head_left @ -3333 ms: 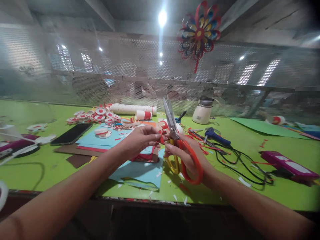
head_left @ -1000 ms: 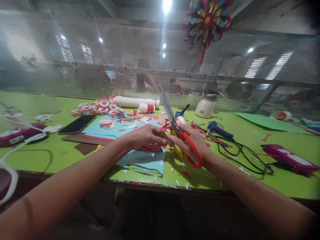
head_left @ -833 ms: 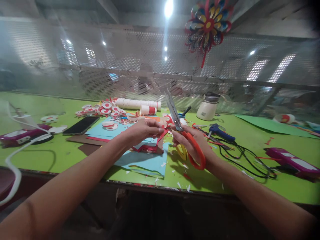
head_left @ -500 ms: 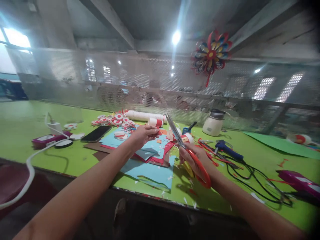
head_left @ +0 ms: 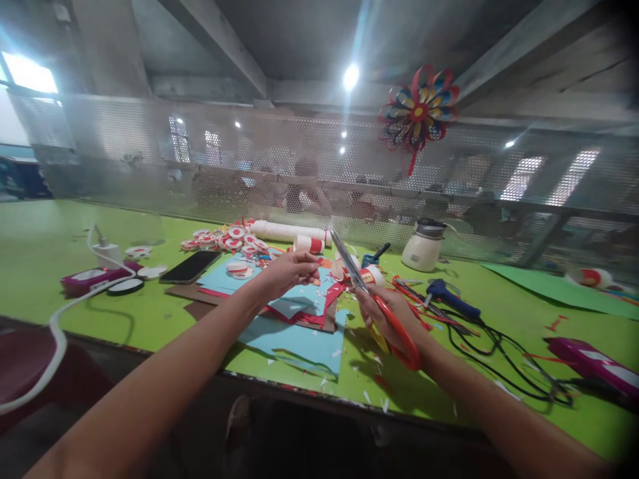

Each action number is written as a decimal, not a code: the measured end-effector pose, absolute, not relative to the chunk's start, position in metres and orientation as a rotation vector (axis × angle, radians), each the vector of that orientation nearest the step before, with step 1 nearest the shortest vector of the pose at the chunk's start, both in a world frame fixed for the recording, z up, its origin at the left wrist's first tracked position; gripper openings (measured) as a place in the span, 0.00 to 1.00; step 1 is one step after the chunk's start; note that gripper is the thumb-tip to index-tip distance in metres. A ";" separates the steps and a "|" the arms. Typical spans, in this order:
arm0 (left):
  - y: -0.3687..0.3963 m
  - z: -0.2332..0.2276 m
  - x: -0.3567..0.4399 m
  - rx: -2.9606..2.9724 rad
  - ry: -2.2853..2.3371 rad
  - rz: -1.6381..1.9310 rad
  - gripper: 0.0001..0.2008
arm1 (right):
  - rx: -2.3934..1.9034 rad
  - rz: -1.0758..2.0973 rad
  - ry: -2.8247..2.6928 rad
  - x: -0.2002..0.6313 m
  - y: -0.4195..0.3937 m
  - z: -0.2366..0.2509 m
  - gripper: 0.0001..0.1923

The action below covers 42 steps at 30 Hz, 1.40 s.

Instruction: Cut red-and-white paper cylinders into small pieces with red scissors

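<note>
Scissors with orange handles sit in the right hand, fingers closed through the loops, blades together and pointing up and away toward the mesh wall. Just left of the blades, the left hand pinches a small red paper piece between thumb and fingertips; the piece is too small to make out its shape. Both hands hover above a loose stack of blue and red paper sheets lying on the green table, with tiny offcuts scattered near the front edge.

To trim well here, I judge the left hand should keep the piece taut and close to the pivot of the blades, turning the paper and not the scissors, with fingertips kept clear of the cutting line.

Further left lie a dark phone and a purple device with a white cable. To the right, a blue glue gun rests among black cords. Beyond the sheets sit red-and-white paper discs, a white roll and a cream jug. A paper pinwheel hangs above.
</note>
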<state>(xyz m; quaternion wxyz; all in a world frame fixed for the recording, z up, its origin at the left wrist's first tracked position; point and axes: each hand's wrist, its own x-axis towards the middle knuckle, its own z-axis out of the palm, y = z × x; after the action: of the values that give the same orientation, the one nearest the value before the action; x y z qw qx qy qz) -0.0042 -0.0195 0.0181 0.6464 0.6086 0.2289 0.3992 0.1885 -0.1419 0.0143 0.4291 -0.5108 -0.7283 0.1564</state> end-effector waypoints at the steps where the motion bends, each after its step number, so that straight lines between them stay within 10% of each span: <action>1: -0.020 0.018 -0.004 1.396 0.526 0.895 0.09 | -1.273 0.380 -1.817 0.188 -0.142 0.015 0.20; 42: -0.008 0.028 -0.029 1.541 0.338 1.139 0.15 | -1.296 0.767 -1.956 0.198 -0.143 0.013 0.17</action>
<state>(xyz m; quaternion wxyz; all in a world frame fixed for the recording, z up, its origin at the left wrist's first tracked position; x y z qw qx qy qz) -0.0289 -0.0083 0.0284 0.5630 0.6544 0.1434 0.4840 0.1977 -0.1431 0.0130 0.3305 -0.4954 -0.7479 0.2933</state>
